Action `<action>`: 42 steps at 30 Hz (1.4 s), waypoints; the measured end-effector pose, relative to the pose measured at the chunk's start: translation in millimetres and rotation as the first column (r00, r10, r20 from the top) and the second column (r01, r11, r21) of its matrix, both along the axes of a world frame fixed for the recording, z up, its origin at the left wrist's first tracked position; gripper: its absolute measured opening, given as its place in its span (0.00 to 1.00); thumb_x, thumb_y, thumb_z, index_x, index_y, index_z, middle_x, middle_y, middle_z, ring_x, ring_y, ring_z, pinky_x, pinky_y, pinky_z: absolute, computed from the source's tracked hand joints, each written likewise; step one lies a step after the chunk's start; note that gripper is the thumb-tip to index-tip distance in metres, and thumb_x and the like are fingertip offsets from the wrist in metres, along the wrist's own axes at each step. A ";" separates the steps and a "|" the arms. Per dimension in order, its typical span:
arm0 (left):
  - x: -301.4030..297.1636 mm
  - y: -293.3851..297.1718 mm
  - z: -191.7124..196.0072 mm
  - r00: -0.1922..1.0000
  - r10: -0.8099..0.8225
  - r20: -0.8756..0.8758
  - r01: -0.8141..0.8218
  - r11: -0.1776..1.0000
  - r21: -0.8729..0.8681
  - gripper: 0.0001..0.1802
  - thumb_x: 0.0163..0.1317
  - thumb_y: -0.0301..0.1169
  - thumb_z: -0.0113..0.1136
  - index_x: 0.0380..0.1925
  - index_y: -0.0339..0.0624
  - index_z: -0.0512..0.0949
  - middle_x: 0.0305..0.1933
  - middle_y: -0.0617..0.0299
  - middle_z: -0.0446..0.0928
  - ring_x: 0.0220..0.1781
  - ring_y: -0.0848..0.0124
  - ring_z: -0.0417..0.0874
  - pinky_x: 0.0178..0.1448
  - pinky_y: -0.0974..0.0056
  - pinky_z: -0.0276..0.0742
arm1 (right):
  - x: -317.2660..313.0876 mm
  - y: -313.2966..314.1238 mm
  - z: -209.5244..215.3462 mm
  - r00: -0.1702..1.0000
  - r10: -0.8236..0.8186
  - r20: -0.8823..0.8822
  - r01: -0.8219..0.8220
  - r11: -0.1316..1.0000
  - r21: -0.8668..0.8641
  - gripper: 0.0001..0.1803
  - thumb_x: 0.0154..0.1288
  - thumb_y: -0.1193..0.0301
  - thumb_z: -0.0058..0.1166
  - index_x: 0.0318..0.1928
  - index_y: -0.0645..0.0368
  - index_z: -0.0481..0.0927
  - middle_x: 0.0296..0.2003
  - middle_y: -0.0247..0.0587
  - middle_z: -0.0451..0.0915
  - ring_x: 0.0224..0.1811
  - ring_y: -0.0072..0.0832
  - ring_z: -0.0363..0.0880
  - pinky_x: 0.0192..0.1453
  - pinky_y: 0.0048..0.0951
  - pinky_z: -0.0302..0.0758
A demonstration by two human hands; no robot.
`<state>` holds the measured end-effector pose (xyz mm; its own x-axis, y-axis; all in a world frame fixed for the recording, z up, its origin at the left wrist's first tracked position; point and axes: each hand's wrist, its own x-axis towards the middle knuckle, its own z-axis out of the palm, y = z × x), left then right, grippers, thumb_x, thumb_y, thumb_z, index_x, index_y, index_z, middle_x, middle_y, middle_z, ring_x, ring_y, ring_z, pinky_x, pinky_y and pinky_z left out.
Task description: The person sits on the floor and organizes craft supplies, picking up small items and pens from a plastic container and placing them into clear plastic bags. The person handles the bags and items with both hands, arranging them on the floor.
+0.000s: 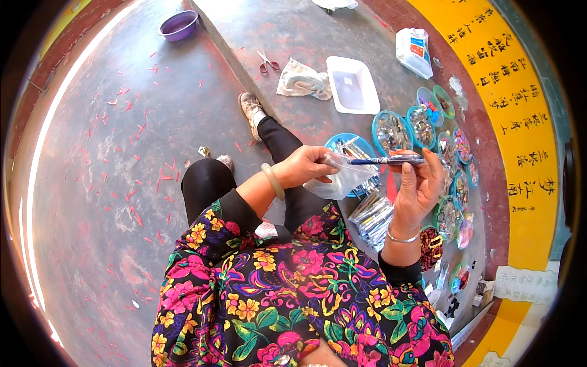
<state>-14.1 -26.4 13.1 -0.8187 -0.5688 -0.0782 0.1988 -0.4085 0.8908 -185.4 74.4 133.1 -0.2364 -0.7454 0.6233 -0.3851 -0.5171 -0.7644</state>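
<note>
My left hand (306,166), with a pale bangle at its wrist, pinches the edge of a small clear plastic bag (345,183). A dark blue pen (378,161) lies crosswise between my hands, its left end at the bag's mouth. My right hand (416,189), wearing a silver bracelet, grips the pen's other end between thumb and fingers. Beneath the bag stands a blue basin (347,138) full of pens. Closer to me lies a pile of pens in clear wrapping (374,221).
Several round baskets of small parts (391,131) line the right side by the wall. Farther off are a white tub (367,92), a crumpled cloth (301,79), scissors (266,63), a white package (414,52) and a purple basin (178,27). Red scraps (164,178) litter the floor.
</note>
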 end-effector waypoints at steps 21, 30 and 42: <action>-0.7 -1.3 -1.0 0.999 -0.017 0.029 0.016 0.999 0.034 0.17 0.61 0.25 0.58 0.50 0.33 0.74 0.45 0.60 0.78 0.45 0.74 0.79 0.49 0.67 0.80 | 4.4 -16.1 -46.1 0.995 -0.035 -0.091 0.069 0.915 0.398 0.09 0.58 0.77 0.59 0.41 0.62 0.79 0.38 0.41 0.81 0.44 0.24 0.77 0.50 0.26 0.73; -1.9 -1.6 -5.6 1.000 -0.009 0.010 0.008 0.998 0.058 0.15 0.62 0.26 0.58 0.49 0.33 0.74 0.45 0.59 0.78 0.46 0.73 0.79 0.49 0.67 0.81 | 12.6 -14.9 -78.2 0.952 -0.085 -0.294 0.195 0.910 0.367 0.08 0.53 0.74 0.63 0.36 0.58 0.85 0.48 0.43 0.79 0.58 0.37 0.70 0.60 0.34 0.66; -2.3 -4.7 -12.9 0.999 -0.023 0.047 0.019 0.997 0.080 0.16 0.60 0.25 0.59 0.49 0.34 0.74 0.45 0.60 0.78 0.45 0.72 0.79 0.50 0.67 0.80 | 2.5 -15.3 -70.3 0.999 -0.035 -0.027 0.045 0.814 0.579 0.14 0.56 0.75 0.61 0.44 0.64 0.79 0.38 0.42 0.81 0.41 0.23 0.78 0.48 0.26 0.73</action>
<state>-16.4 -31.1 0.2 -0.8248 -0.5419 -0.1616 0.1475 -0.4820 0.8636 -182.9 59.1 62.9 -0.2684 -0.9598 0.0826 -0.4089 0.0359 -0.9119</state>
